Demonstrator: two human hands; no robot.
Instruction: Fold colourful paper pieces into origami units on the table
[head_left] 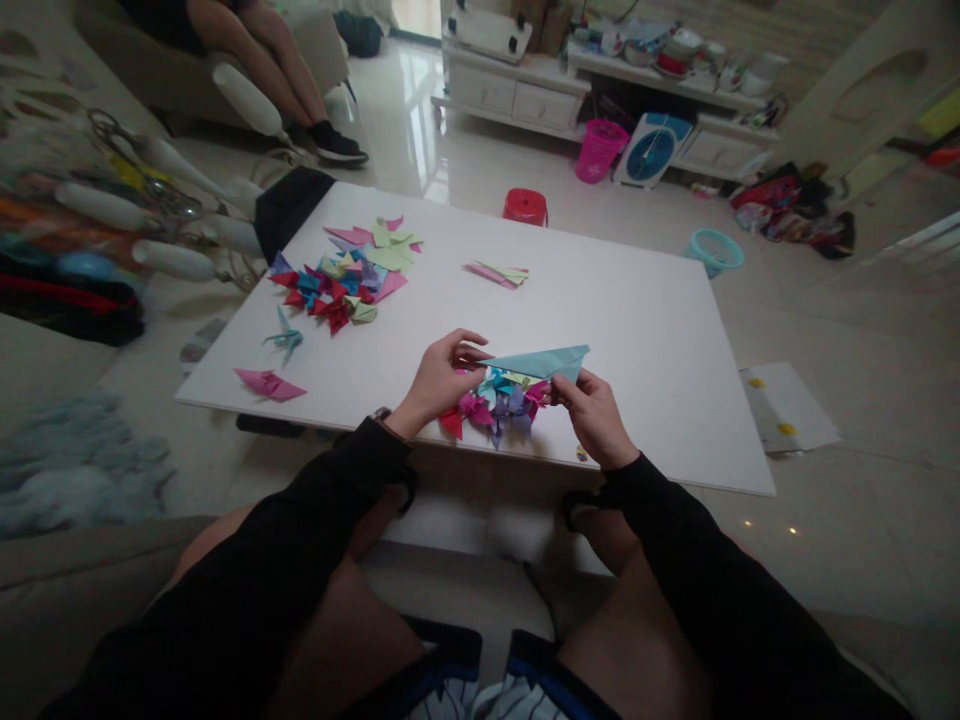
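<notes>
A light blue folded paper plane [544, 362] is held level above the near edge of the table, its narrow tip to the left. My left hand [447, 372] pinches that tip between thumb and fingers. The wide, folded end is gripped by my right hand [589, 405], thumb on the near side. Just beneath the paper lies a small pile of folded paper pieces [510, 408] in pink, purple, blue, red and yellow, partly covered by the blue sheet and my fingers.
A larger pile of colourful folded papers [337, 285] covers the white table's [637, 330] left part. Near it lie a teal paper crane [285, 338] and a pink folded paper [270, 384]. Flat pink and green strips [496, 274] rest mid-table. A red stool [525, 206] stands beyond; another person's legs [277, 60] show.
</notes>
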